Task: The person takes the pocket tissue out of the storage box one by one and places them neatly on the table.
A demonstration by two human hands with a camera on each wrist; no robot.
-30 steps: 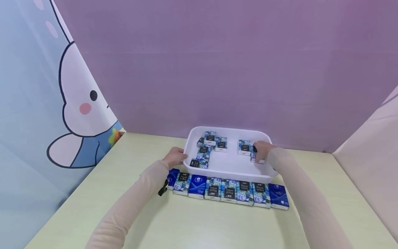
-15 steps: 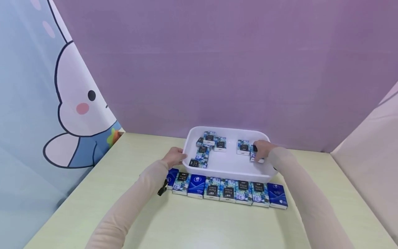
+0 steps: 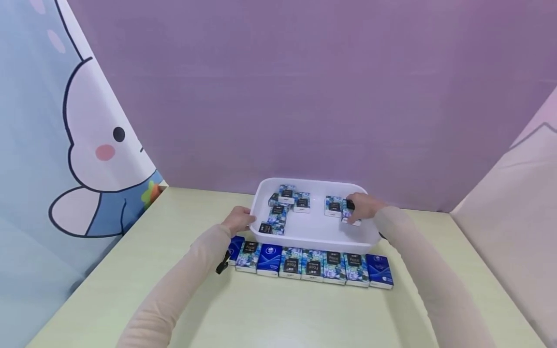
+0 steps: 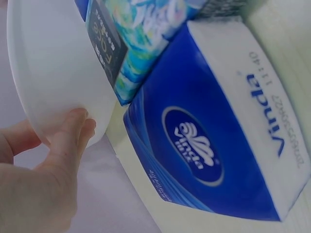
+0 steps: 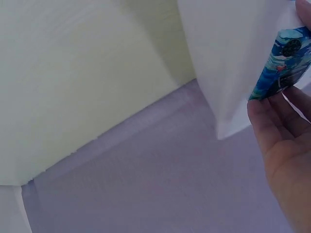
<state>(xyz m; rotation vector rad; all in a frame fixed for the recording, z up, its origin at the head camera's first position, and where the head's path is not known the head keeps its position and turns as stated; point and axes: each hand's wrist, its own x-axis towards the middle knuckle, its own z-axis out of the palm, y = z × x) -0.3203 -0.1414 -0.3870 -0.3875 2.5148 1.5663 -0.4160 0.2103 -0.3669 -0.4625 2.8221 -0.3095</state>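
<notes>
A white plastic tray (image 3: pixel 304 241) stands at the back of the table. My left hand (image 3: pixel 237 219) grips its left rim, with thumb and fingers on either side of the wall in the left wrist view. Inside the tray, at the right, my right hand (image 3: pixel 364 205) pinches a floral tissue pack (image 5: pixel 282 65) between thumb and fingers. Another floral tissue pack (image 3: pixel 333 206) lies close beside it on the left. Several more floral packs, among them one tissue pack (image 3: pixel 276 215), lie in the left part of the tray, partly overlapping.
In front of the tray runs a row of tissue packs, floral ones (image 3: pixel 312 266) and plain blue ones (image 3: pixel 380 270). A black strap (image 3: pixel 223 263) hangs at the left wrist. A purple curtain (image 3: pixel 278 96) closes the back, right behind the tray.
The head view has swung a little to the right. My right hand has shifted the held tissue pack slightly back, alongside its neighbour. My left hand keeps its grip on the tray rim.
</notes>
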